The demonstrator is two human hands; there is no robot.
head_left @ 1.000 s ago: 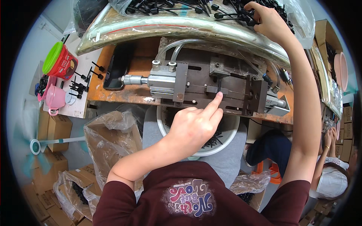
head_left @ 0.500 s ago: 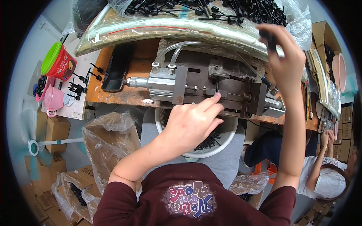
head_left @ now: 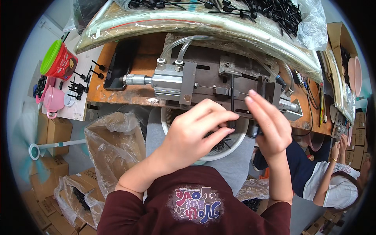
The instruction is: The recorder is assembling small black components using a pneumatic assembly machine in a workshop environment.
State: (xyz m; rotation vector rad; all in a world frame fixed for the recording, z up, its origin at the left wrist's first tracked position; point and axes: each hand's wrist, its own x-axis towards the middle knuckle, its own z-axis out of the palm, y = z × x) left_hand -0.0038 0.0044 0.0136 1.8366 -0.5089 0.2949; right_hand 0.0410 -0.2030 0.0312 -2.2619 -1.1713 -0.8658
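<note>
A metal clamping fixture (head_left: 221, 62) lies across the bench in front of me. A thin black rod (head_left: 232, 94) crosses its middle block, its near end pointing toward me. My left hand (head_left: 192, 131) pinches around that near end with thumb and index finger, which partly hide it. My right hand (head_left: 271, 127) is just to the right, index and middle fingers extended toward the fixture. A small black part (head_left: 254, 131) shows under its fingers, mostly hidden and slightly blurred. Below the hands, a white basket (head_left: 242, 141) on my lap contains black pieces.
Black stemmed parts (head_left: 274, 15) are heaped on a plastic-covered ledge behind the fixture. A phone (head_left: 120, 68), a red tub (head_left: 62, 62) and a pink cup (head_left: 54, 98) stand left. A plastic-lined carton (head_left: 113, 150) is beside my left arm; another person (head_left: 333, 180) sits at right.
My right hand has come down from the upper right to beside the left, bringing the black part. The left hand has drawn slightly nearer to me, and more of the rod shows.
</note>
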